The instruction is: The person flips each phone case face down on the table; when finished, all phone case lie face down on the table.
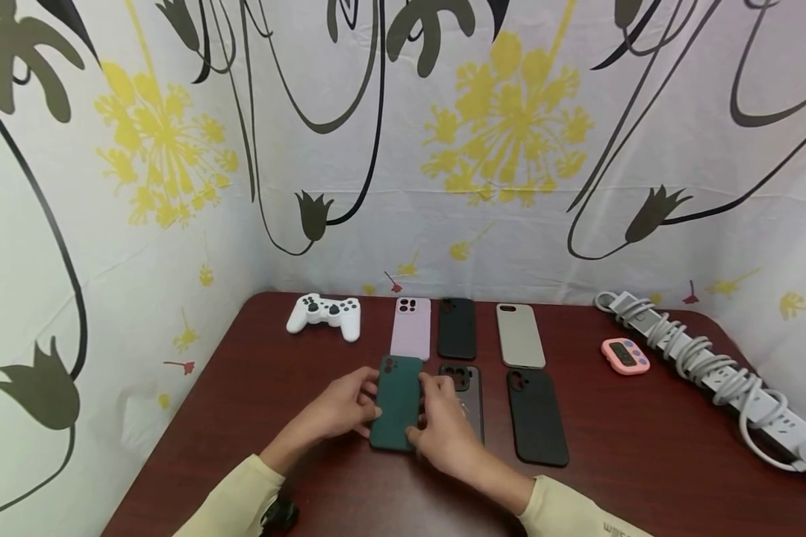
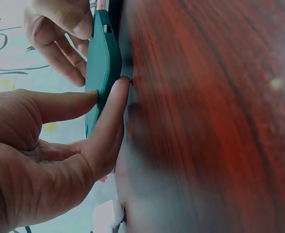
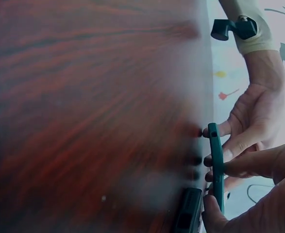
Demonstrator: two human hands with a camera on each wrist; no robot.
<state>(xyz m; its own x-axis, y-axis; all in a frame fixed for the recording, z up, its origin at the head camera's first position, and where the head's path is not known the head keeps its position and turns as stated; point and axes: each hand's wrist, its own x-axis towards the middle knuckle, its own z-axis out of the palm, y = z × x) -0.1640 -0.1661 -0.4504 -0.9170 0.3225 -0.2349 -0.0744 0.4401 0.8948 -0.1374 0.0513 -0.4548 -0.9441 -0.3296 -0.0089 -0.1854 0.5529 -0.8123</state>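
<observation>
Both hands pinch one dark green phone case (image 1: 398,403) by its long sides, thumbs on its face and fingers underneath. The left hand (image 1: 342,403) is at its left edge, and the right hand (image 1: 445,425) at its right edge. In the left wrist view the green case (image 2: 103,63) appears edge-on, a little above the tabletop, with a port cutout in its end. The right wrist view also has a gap between the case (image 3: 216,167) and the table. Partly covered by the right hand lies a grey phone case with a black frame (image 1: 473,403).
Behind lie a lilac case (image 1: 411,332), a black case (image 1: 457,332) and a beige case (image 1: 520,335). Another black case (image 1: 539,418) is at the right. A white game controller (image 1: 325,313) sits back left; a pink timer (image 1: 625,356) and a cord-wrapped power strip (image 1: 712,373) lie right.
</observation>
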